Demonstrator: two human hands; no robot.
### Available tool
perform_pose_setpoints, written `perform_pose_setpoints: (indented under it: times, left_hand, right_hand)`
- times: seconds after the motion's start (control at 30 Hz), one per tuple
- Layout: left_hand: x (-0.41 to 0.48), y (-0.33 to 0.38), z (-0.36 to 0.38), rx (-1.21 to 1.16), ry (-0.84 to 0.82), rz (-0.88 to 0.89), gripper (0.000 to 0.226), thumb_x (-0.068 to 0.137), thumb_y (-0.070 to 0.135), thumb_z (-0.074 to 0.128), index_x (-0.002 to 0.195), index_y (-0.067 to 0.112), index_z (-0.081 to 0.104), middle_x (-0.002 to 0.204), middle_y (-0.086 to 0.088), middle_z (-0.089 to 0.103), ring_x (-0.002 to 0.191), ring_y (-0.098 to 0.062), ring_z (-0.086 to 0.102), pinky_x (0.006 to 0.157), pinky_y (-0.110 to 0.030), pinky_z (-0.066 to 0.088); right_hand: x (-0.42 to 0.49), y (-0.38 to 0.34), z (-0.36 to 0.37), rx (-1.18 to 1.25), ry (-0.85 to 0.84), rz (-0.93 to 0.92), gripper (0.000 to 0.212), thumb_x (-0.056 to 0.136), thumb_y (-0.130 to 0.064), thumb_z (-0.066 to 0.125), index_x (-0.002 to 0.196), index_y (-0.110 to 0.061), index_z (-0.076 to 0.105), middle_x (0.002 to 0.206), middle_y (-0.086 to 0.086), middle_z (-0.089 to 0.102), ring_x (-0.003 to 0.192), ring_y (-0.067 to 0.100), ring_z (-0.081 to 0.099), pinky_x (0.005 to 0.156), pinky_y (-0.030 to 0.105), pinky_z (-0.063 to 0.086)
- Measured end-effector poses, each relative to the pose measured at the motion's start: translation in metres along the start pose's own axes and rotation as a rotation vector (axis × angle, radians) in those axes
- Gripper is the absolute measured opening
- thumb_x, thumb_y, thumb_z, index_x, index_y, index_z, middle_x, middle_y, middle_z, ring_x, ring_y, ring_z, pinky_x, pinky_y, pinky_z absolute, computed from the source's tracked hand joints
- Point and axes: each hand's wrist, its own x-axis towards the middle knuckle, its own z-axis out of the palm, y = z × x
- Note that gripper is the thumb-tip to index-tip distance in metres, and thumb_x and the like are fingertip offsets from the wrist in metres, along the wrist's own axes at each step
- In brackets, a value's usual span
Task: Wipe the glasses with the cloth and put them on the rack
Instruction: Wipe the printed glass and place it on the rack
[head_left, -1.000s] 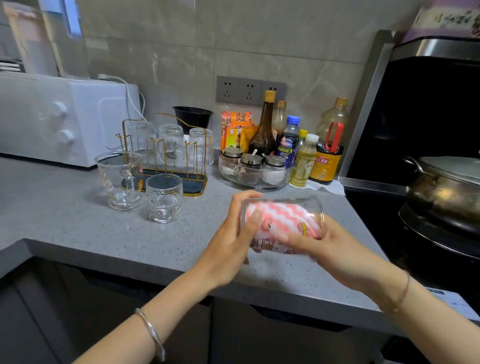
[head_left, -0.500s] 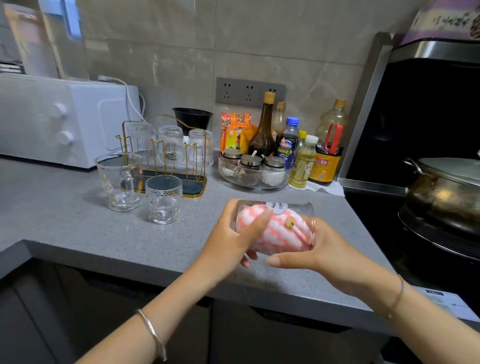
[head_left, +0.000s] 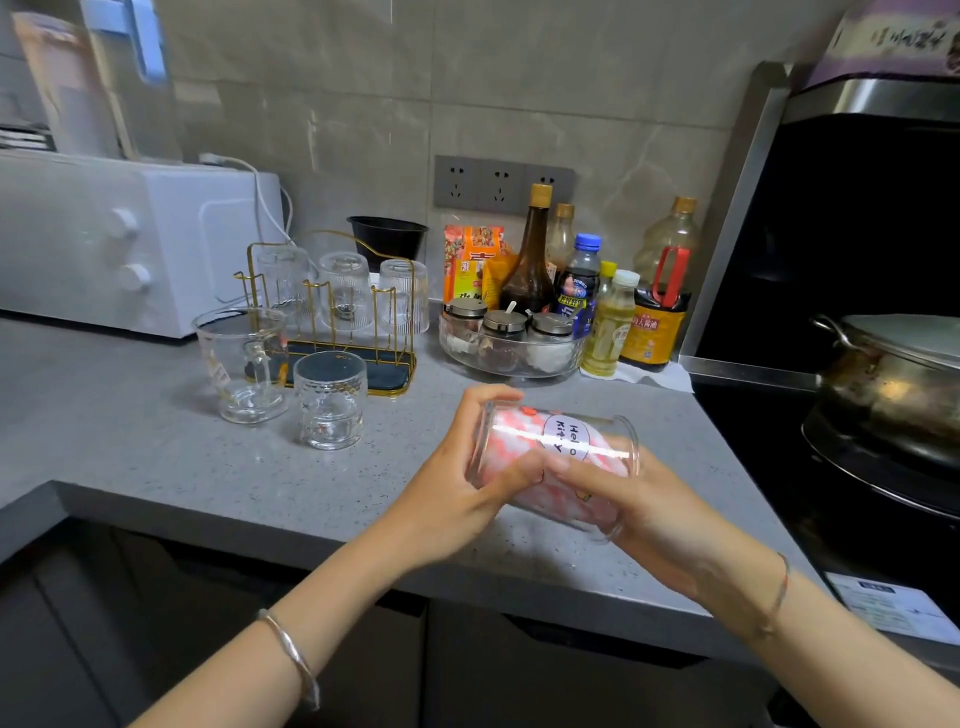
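I am holding a clear printed glass on its side just above the front edge of the grey counter, in the middle of the view. A pink-and-white cloth is showing through its wall and seems to be stuffed inside. My left hand is curling round the glass's left end, thumb over the top. My right hand is cupping the right end from below, with fingers lying across the front. Both hands are grasping the glass; neither is loose.

The long axis is running left to right, dipping a little toward the right. I cannot tell for sure which end is the mouth.

I judge I am wiping, with racking not yet begun. The gold wire rack is standing well away to the left and farther back, so my left hand is the nearer one to it. Three ribbed glasses are sitting upside down on its back row, and the front pegs are looking free. The held glass will likely need turning from sideways to mouth-down.

Between me and the rack, a handled glass mug and a short tumbler are standing upright on the counter.
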Motion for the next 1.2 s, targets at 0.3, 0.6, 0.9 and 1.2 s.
perform_pose_setpoints:
  times: [0.3, 0.6, 0.9, 1.2]
  left_hand:
    - [0.009, -0.002, 0.006, -0.173, 0.076, -0.355, 0.090, 0.077, 0.086, 0.017, 0.128, 0.021, 0.052, 0.093, -0.007, 0.072, 0.068, -0.013, 0.068, 0.050, -0.026, 0.052]
    - [0.005, -0.008, 0.003, 0.094, 0.179, 0.013, 0.062, 0.069, 0.091, 0.029, 0.109, 0.044, 0.041, 0.081, 0.014, 0.066, 0.073, 0.000, 0.065, 0.054, -0.014, 0.044]
    - [0.005, -0.004, -0.004, 0.128, 0.062, 0.109, 0.058, 0.069, 0.090, 0.033, 0.116, 0.055, 0.036, 0.102, 0.033, 0.054, 0.083, -0.005, 0.065, 0.062, -0.024, 0.052]
    - [0.009, 0.011, 0.000, -0.139, 0.040, -0.286, 0.072, 0.080, 0.084, 0.015, 0.131, 0.042, 0.042, 0.115, 0.001, 0.068, 0.075, -0.014, 0.070, 0.050, -0.029, 0.055]
  right_hand:
    - [-0.001, 0.001, 0.009, -0.573, 0.215, -0.304, 0.027, 0.070, -0.004, 0.079, 0.090, -0.020, 0.069, 0.083, -0.009, 0.075, 0.076, 0.005, 0.072, 0.063, 0.012, 0.052]
    - [0.001, -0.004, 0.003, -0.305, 0.039, -0.075, 0.039, 0.064, 0.007, 0.079, 0.098, -0.011, 0.070, 0.094, 0.010, 0.075, 0.088, 0.021, 0.072, 0.071, 0.020, 0.055]
    - [0.002, -0.003, 0.003, -0.024, -0.052, -0.022, 0.020, 0.080, -0.016, 0.061, 0.091, -0.010, 0.076, 0.093, 0.012, 0.074, 0.085, 0.020, 0.072, 0.070, 0.021, 0.055]
    - [0.005, -0.005, 0.001, -0.411, 0.144, -0.168, 0.028, 0.067, -0.015, 0.074, 0.095, -0.015, 0.071, 0.091, 0.001, 0.076, 0.087, 0.014, 0.072, 0.070, 0.016, 0.053]
